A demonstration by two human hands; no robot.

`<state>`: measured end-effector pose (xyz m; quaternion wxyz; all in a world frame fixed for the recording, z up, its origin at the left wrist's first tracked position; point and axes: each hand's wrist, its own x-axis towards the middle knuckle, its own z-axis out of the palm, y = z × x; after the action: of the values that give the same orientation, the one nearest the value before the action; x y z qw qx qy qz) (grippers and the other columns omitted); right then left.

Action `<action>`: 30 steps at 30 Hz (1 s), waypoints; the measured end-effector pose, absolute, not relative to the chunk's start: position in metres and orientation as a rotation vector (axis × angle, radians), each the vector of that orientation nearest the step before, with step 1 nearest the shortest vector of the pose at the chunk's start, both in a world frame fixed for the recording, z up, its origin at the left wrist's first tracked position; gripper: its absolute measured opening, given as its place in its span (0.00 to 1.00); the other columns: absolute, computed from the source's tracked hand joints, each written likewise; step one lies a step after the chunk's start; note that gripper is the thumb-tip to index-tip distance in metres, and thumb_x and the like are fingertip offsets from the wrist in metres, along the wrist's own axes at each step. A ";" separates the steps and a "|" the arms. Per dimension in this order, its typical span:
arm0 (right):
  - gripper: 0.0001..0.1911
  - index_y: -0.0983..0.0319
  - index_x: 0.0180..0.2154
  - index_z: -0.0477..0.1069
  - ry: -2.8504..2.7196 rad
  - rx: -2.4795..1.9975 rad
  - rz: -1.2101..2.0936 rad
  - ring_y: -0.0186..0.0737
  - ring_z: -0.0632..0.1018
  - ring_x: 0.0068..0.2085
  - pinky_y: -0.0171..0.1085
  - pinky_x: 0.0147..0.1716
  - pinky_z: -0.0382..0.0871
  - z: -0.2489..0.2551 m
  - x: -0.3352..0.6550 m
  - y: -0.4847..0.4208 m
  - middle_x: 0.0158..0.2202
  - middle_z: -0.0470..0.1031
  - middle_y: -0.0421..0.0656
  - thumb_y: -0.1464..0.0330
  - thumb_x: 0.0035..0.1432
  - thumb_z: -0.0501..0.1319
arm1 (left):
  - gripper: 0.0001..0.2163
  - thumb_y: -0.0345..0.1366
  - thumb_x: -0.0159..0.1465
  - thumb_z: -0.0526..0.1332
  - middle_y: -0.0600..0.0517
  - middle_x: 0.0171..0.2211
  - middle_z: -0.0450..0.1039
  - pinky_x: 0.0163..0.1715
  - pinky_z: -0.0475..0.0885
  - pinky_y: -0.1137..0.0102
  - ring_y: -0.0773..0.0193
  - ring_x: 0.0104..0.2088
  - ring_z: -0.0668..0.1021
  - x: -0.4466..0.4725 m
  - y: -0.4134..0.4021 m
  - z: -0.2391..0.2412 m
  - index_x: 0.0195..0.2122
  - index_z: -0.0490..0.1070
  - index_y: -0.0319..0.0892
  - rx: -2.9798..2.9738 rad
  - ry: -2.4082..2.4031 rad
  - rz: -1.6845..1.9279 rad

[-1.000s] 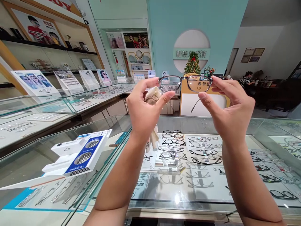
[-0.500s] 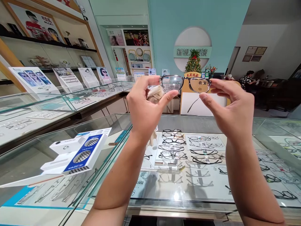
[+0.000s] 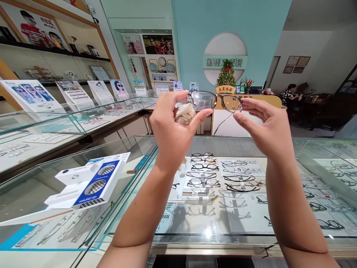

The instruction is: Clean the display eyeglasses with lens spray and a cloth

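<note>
A pair of eyeglasses (image 3: 218, 96) with a dark frame is held up at eye height in front of me, above the glass counter. My left hand (image 3: 171, 130) pinches its left end between thumb and fingers. Tucked in the same palm is a crumpled beige cloth (image 3: 184, 113). At the right end, the closed fingers of my right hand (image 3: 269, 128) grip the frame near the hinge. One thin temple slants down and left below the right lens. The other temple is hidden by my left hand.
Below my arms, a glass display case (image 3: 195, 240) holds several rows of spectacles (image 3: 205, 167). A blue and white cardboard display box (image 3: 95, 184) stands on the glass at left. Farther back are standing sign cards (image 3: 74, 95), a cashier desk (image 3: 267, 101) and a seated person (image 3: 290, 95).
My right hand has moved slightly left and down, so the eyeglasses now tilt lower at the right. Their visible temple has swung left. The left hand has barely moved; the view has shifted a little.
</note>
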<state>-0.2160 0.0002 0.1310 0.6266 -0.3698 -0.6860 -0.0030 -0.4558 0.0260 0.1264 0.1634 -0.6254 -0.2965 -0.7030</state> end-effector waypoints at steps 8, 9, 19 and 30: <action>0.24 0.56 0.56 0.84 -1.564 -0.837 0.121 0.54 0.87 0.57 0.61 0.65 0.81 0.132 -0.211 0.003 0.54 0.88 0.49 0.58 0.60 0.79 | 0.21 0.53 0.63 0.79 0.50 0.43 0.81 0.38 0.76 0.58 0.53 0.44 0.82 -0.456 0.027 0.127 0.50 0.79 0.51 -1.751 -0.679 -1.989; 0.24 0.56 0.56 0.84 -1.565 -0.838 0.114 0.54 0.87 0.57 0.61 0.65 0.81 0.132 -0.212 0.003 0.54 0.88 0.49 0.58 0.60 0.78 | 0.20 0.53 0.63 0.79 0.50 0.43 0.80 0.39 0.76 0.57 0.52 0.45 0.82 -0.456 0.027 0.127 0.51 0.79 0.52 -1.764 -0.667 -1.992; 0.24 0.57 0.54 0.84 -1.527 -0.820 0.095 0.53 0.88 0.55 0.58 0.64 0.82 0.133 -0.214 0.001 0.53 0.88 0.48 0.59 0.57 0.80 | 0.20 0.55 0.65 0.77 0.50 0.45 0.82 0.39 0.80 0.55 0.52 0.47 0.84 -0.459 0.027 0.127 0.53 0.79 0.54 -1.775 -0.743 -1.956; 0.24 0.56 0.51 0.84 -1.509 -0.793 0.007 0.50 0.88 0.53 0.54 0.62 0.84 0.133 -0.218 -0.001 0.51 0.88 0.47 0.52 0.57 0.80 | 0.22 0.60 0.63 0.77 0.50 0.47 0.85 0.44 0.81 0.58 0.54 0.47 0.85 -0.465 0.035 0.129 0.50 0.80 0.53 -1.916 -0.869 -2.072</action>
<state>-0.2179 -0.0011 0.1331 0.6584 -0.3502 -0.6663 0.0032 -0.4652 0.0349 0.1286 0.0941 -0.6461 -0.2930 -0.6985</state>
